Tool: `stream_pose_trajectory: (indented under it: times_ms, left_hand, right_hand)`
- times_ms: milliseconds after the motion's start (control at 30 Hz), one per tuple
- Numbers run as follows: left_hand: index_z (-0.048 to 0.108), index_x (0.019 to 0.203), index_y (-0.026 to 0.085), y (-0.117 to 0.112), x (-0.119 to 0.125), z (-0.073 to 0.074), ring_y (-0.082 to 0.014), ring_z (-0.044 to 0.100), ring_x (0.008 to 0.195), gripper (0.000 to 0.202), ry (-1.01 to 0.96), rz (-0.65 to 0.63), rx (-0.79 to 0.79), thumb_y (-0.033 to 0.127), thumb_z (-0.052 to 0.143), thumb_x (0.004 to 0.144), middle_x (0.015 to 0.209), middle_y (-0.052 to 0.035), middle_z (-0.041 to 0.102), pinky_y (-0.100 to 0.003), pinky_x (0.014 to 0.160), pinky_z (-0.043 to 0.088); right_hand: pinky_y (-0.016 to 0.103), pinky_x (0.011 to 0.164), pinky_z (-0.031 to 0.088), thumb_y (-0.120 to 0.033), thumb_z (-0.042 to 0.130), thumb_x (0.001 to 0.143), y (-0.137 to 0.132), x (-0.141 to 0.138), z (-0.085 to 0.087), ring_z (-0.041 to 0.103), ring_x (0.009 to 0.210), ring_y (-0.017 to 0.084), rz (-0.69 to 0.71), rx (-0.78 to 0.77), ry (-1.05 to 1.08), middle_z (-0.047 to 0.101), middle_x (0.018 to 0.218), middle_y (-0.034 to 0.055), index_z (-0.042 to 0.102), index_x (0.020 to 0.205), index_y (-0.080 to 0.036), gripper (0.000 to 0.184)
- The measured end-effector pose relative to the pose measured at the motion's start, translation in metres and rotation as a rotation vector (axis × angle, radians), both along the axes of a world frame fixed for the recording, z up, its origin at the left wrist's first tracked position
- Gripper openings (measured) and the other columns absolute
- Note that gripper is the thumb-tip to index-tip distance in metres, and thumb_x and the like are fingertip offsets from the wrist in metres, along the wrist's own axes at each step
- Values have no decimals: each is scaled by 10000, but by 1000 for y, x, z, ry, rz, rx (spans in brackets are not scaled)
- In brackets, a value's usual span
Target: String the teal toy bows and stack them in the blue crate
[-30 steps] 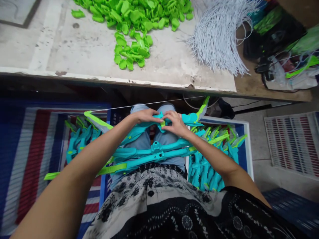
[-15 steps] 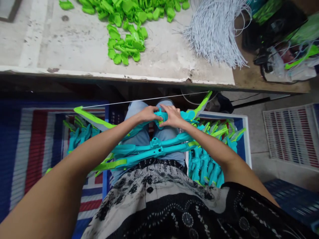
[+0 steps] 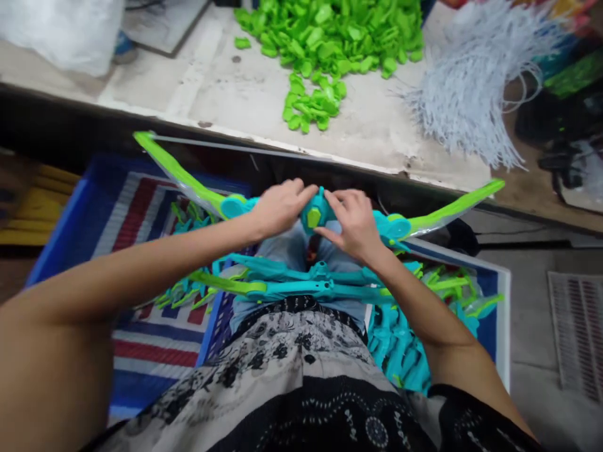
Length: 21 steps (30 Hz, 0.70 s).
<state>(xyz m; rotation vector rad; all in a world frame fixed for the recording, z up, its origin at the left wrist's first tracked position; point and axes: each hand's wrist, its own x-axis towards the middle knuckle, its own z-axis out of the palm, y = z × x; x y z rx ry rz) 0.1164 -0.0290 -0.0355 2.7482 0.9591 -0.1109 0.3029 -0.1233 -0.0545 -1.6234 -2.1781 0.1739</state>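
Note:
A toy bow (image 3: 394,227), turquoise in the middle with lime green limbs and a white string, is held over my knees. My left hand (image 3: 285,204) grips it just left of its centre, fingers curled over it. On the other side of the centre my right hand (image 3: 352,221) is closed round it, thumb near the hub. A lime green hexagonal piece (image 3: 313,218) sits in the hub between both hands. Two more turquoise bow bodies (image 3: 292,289) lie across my lap, close to my waist.
Beyond my knees is a worn table (image 3: 202,94) bearing a heap of green plastic pieces (image 3: 339,31) and a bundle of white strings (image 3: 464,94). A blue crate (image 3: 70,220) stands left, and a white-rimmed crate (image 3: 504,339) of turquoise bow parts stands right.
The bow in my hands has tilted up and towards the table, so its hub and green piece now show. My head view has shifted left. Both hands still grip it.

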Motion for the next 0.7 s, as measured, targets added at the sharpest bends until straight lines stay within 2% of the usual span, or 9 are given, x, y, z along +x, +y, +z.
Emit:
stream_pose_trajectory:
  times_ms: [100, 167, 200, 267, 367, 433, 500, 567, 700]
  left_hand:
    - [363, 1368, 111, 24, -97, 54, -288, 474, 1190, 579, 32, 232, 156, 302, 437, 826, 1202, -76, 459, -431, 922, 422]
    - [367, 1358, 135, 20, -183, 72, -268, 474, 1188, 646, 23, 443, 276, 504, 248, 840, 1161, -5, 454, -484, 919, 393]
    - [368, 1361, 193, 11, -229, 72, -265, 469, 1199, 703, 37, 561, 296, 589, 205, 804, 1179, 24, 459, -492, 932, 382]
    - [362, 1341, 251, -17, -314, 50, -261, 451, 1232, 751, 48, 785, 254, 676, 230, 736, 1260, 58, 474, -502, 969, 370]
    - [413, 1242, 316, -71, -401, -26, -268, 504, 1204, 685, 57, 1146, 30, 665, 387, 653, 1308, 85, 524, -510, 971, 442]
    - [449, 1151, 305, -99, -423, -90, -292, 531, 1184, 584, 41, 1291, -151, 553, 504, 626, 1225, 52, 594, -499, 974, 462]
    - [444, 1142, 287, -112, -421, -154, -290, 525, 1199, 509, 27, 1316, -329, 414, 553, 661, 1148, 36, 628, -459, 992, 459]
    - [445, 1180, 222, -110, -405, -213, -287, 500, 1229, 490, 44, 1290, -498, 284, 570, 710, 1161, -17, 619, -410, 1013, 438]
    - [479, 1219, 96, -88, -367, -309, -292, 523, 1178, 478, 54, 1259, -714, 214, 620, 778, 1205, -128, 585, -394, 988, 439]
  right_hand:
    - [528, 979, 330, -413, 540, 880, 1, -30, 20, 460, 1142, 318, 110, 181, 97, 573, 1157, 107, 557, 1242, -267, 391]
    - [505, 967, 358, -362, 548, 883, -3, -44, 11, 516, 1070, 284, 201, 188, 119, 629, 1050, 88, 631, 1118, -271, 265]
    - [493, 948, 383, -362, 557, 879, -7, -50, 0, 538, 1036, 276, 237, 146, 119, 647, 1008, 90, 652, 1070, -252, 240]
    - [461, 892, 443, -416, 561, 871, -14, -56, -28, 577, 989, 272, 275, -47, 109, 669, 996, 112, 669, 1040, -200, 295]
    - [391, 778, 513, -533, 518, 865, -22, -58, -59, 645, 901, 261, 243, -544, 78, 698, 1005, 123, 661, 1105, -160, 465]
    - [360, 756, 525, -563, 507, 857, -22, -57, -63, 675, 875, 254, 174, -840, 51, 720, 999, 91, 657, 1138, -188, 492]
    - [345, 764, 525, -564, 514, 848, -17, -58, -57, 686, 890, 258, 116, -1010, 21, 729, 1007, 59, 680, 1102, -223, 456]
    - [334, 768, 523, -553, 514, 846, -8, -61, -49, 691, 887, 258, 88, -1093, 1, 735, 994, 42, 715, 1015, -243, 407]
    - [337, 749, 536, -549, 518, 830, 5, -67, -44, 692, 838, 259, -17, -1187, -18, 744, 925, 34, 736, 924, -254, 379]
